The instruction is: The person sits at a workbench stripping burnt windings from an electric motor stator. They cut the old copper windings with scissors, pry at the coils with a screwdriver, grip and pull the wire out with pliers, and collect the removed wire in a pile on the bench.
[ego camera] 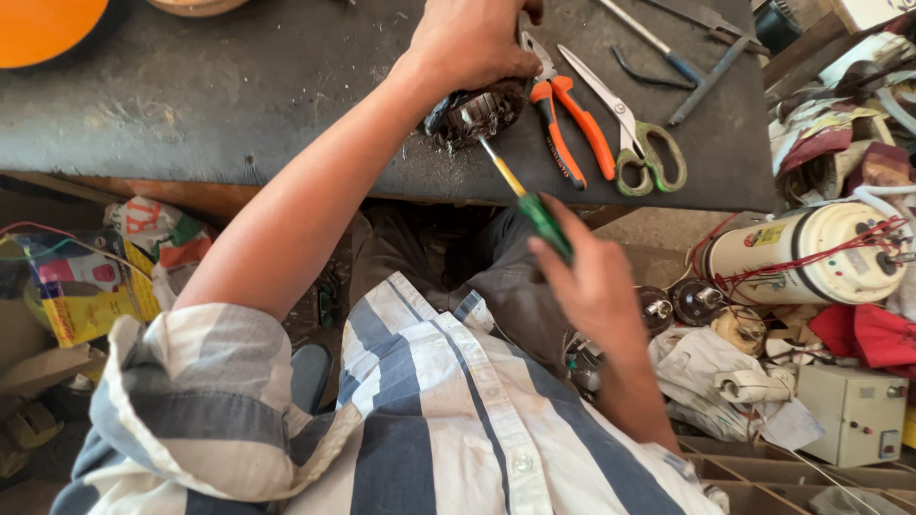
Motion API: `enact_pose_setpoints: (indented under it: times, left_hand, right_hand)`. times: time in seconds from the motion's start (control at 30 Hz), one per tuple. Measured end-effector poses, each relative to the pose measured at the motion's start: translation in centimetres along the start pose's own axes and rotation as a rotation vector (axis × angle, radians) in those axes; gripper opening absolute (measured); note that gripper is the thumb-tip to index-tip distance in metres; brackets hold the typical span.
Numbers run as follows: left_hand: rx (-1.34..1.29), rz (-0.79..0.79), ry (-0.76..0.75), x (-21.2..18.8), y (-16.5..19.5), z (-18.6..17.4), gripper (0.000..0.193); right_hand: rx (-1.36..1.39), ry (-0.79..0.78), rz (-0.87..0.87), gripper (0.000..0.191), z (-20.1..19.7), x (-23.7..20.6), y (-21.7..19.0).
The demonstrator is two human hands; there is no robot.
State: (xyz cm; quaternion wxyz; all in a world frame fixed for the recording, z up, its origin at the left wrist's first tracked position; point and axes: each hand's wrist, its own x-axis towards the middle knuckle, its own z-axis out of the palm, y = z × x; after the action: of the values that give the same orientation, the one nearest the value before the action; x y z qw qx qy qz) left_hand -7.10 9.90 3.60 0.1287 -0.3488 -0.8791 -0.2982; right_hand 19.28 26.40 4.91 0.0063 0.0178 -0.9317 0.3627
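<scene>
My left hand [474, 43] reaches across the dark workbench [239, 105] and grips a small dark motor part [474, 116] with copper windings, pressing it onto the bench near the front edge. My right hand [596, 281] is shut on a screwdriver [528, 195] with a green and yellow handle. Its metal tip touches the motor part from below. Both forearms are bare, and a striped shirt fills the bottom of the view.
Orange-handled pliers [570, 124] and scissors with worn green handles [632, 133] lie just right of the part, with more metal tools [701, 72] behind. A white cylindrical appliance [806, 253] wrapped in red wire, a grey box [852, 412] and clutter sit at right.
</scene>
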Motion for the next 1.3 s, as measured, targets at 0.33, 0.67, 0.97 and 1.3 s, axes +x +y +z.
enact_pose_setpoints:
  times: [0.33,0.67,0.97,1.3]
  left_hand:
    - [0.017,0.054,0.065,-0.4,-0.5,-0.1,0.048]
    - [0.074,0.023,0.075,-0.7,0.7,-0.3,0.047]
    - [0.112,0.020,-0.011,0.6,-1.0,0.7,0.048]
    - [-0.088,-0.097,-0.140,1.9,-4.1,1.2,0.053]
  right_hand:
    - [0.264,0.261,-0.090,0.044,-9.7,0.9,5.8]
    - [-0.126,0.289,-0.310,0.047,-7.1,9.1,7.4]
    - [-0.564,0.248,-0.093,0.053,-6.0,6.9,9.1]
    - [-0.351,-0.080,0.294,0.079,-11.1,2.9,9.4]
